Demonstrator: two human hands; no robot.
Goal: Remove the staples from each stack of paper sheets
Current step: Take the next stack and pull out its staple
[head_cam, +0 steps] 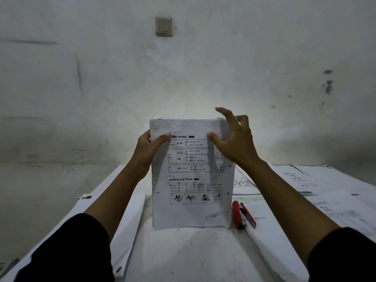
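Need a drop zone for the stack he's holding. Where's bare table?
Bare table lies in front of the held paper stack, between the loose sheets at left and the red stapler. To the right it is crowded: overlapping printed sheets run to the edge.

Looks like a plain room in a home, used as a makeshift paperwork spot. Bare, scuffed plaster wall (244, 58) with a lone light switch (163, 26). White table (183, 253) pushed against it, strewn with printed worksheets (325, 192), loose paper stacks (130, 226) and a red stapler (243, 214). Dim light, no office fittings.
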